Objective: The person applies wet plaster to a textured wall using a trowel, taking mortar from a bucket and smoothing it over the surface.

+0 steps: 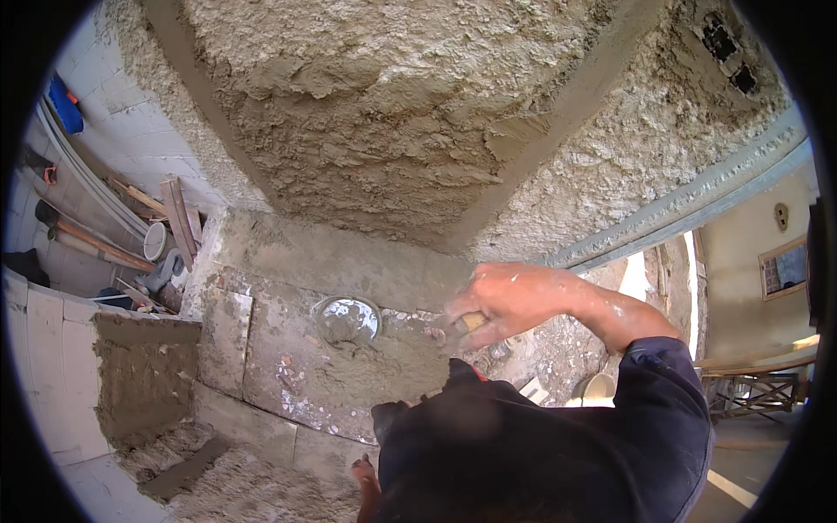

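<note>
My right hand (516, 301) reaches in from the right, closed around a tool with a yellowish handle (473, 321); the tool's working end is blurred and I cannot make it out. Below and left of it, a heap of wet mortar (379, 370) lies spread on the floor. At the heap's far edge sits a round, shiny-rimmed pan (373, 315) with mortar in it. Close to my body at the lower edge, my left hand (363, 471) shows only in part, and its fingers are not clear. Ahead is a wall with rough, wet plaster (375, 144) between two smoother bands.
A long grey beam (689, 205) runs along the right. Planks (179, 218), pipes and a white bucket (155, 241) crowd the left corner. Another bucket (599, 388) stands at my right. A low block wall (61, 366) is at the left; electrical boxes (728, 57) sit upper right.
</note>
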A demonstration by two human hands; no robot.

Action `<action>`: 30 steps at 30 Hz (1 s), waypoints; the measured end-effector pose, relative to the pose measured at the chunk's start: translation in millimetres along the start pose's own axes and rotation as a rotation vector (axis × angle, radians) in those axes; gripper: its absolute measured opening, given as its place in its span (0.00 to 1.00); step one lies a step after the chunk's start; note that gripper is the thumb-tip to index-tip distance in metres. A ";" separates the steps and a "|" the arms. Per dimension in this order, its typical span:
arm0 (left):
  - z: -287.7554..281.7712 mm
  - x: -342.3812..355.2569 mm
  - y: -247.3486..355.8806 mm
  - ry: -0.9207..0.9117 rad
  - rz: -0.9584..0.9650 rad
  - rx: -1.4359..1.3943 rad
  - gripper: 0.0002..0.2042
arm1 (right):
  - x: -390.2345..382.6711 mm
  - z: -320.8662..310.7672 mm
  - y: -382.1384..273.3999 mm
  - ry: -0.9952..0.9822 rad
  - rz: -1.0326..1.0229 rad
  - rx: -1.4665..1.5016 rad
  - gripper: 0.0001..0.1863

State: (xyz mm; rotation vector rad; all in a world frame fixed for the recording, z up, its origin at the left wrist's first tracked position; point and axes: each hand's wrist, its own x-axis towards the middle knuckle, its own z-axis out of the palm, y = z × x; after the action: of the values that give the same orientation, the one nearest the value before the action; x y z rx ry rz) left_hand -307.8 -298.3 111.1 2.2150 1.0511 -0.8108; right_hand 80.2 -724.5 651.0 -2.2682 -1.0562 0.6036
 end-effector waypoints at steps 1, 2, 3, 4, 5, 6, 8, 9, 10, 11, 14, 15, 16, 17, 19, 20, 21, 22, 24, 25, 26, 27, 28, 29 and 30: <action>11.6 1.8 -12.3 0.020 0.052 0.175 0.19 | -8.7 -18.1 8.4 -0.082 0.093 0.168 0.14; 9.9 -8.4 -7.2 0.005 0.012 0.112 0.19 | -19.9 -33.8 22.8 -0.161 0.201 0.345 0.12; 8.9 -18.4 7.1 -0.005 -0.056 -0.019 0.18 | -30.9 -55.0 39.3 -0.242 0.302 0.513 0.11; 11.1 -28.1 21.4 -0.015 -0.119 -0.179 0.18 | -46.0 -77.6 68.8 -0.236 0.382 0.663 0.10; 14.1 -34.9 36.9 -0.033 -0.157 -0.294 0.18 | -68.1 -109.1 97.8 -0.133 0.498 0.715 0.13; 14.8 -42.6 48.8 -0.049 -0.168 -0.337 0.18 | -92.0 -139.4 124.8 0.103 0.651 0.691 0.15; 14.0 -53.2 75.5 -0.069 -0.170 -0.394 0.17 | -152.1 -194.9 159.0 0.538 0.672 0.423 0.13; 14.3 -56.8 89.3 -0.080 -0.176 -0.421 0.17 | -182.0 -217.7 136.0 0.573 0.571 0.334 0.17; 11.7 -59.1 100.9 -0.093 -0.178 -0.436 0.17 | -201.4 -225.9 111.9 0.600 0.504 0.331 0.19; 8.4 -60.1 110.3 -0.100 -0.175 -0.438 0.17 | -216.5 -218.1 98.4 0.628 0.452 0.347 0.21; -4.8 -49.2 144.5 -0.118 -0.121 -0.422 0.17 | -224.1 -169.6 110.7 0.577 0.588 0.153 0.18; -3.7 -41.6 164.1 -0.151 -0.088 -0.419 0.17 | -218.1 -149.1 117.6 0.550 0.640 -0.028 0.23; -5.0 -32.1 183.9 -0.171 -0.048 -0.403 0.17 | -210.0 -119.4 126.6 0.657 0.728 -0.062 0.27; -6.5 -20.9 206.0 -0.191 -0.002 -0.378 0.17 | -204.8 -96.2 145.8 0.617 0.741 -0.039 0.27; -16.5 3.9 252.6 -0.207 0.072 -0.345 0.17 | -169.5 -35.9 201.0 0.725 0.573 -0.130 0.22; -27.3 15.8 270.8 -0.182 0.089 -0.353 0.17 | -133.6 -22.1 202.4 0.768 0.564 -0.127 0.20; -45.1 27.1 289.4 -0.137 0.105 -0.362 0.17 | -102.0 -14.3 207.0 0.750 0.573 -0.085 0.19; -54.7 34.4 315.2 -0.126 0.138 -0.340 0.18 | -92.7 -6.2 212.4 0.751 0.664 -0.056 0.17; -74.1 39.4 360.2 -0.093 0.198 -0.319 0.18 | -83.4 1.7 224.0 0.753 0.732 -0.062 0.17; -88.0 38.2 375.7 -0.072 0.216 -0.331 0.18 | -81.7 0.8 219.6 0.821 0.759 -0.052 0.17; -97.7 37.8 391.9 -0.064 0.239 -0.348 0.18 | -75.6 -1.1 215.9 0.879 0.777 -0.040 0.17; -104.5 35.6 405.1 -0.060 0.265 -0.369 0.19 | -64.5 1.2 212.7 0.922 0.786 -0.018 0.17; -107.8 31.5 415.7 -0.073 0.290 -0.397 0.19 | -61.0 7.5 220.0 1.002 0.741 -0.092 0.17; -111.6 30.3 421.3 -0.102 0.300 -0.470 0.20 | -59.3 12.9 225.7 1.072 0.671 -0.152 0.17; -110.1 30.8 422.9 -0.062 0.337 -0.535 0.22 | -59.7 9.7 216.6 1.089 0.614 -0.145 0.16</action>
State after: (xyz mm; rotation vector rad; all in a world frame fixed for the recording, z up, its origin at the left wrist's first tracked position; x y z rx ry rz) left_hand 82.3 -436.5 255.0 1.8200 0.7275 -0.3878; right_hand 156.4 -884.3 512.3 -2.4647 0.1371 -0.5165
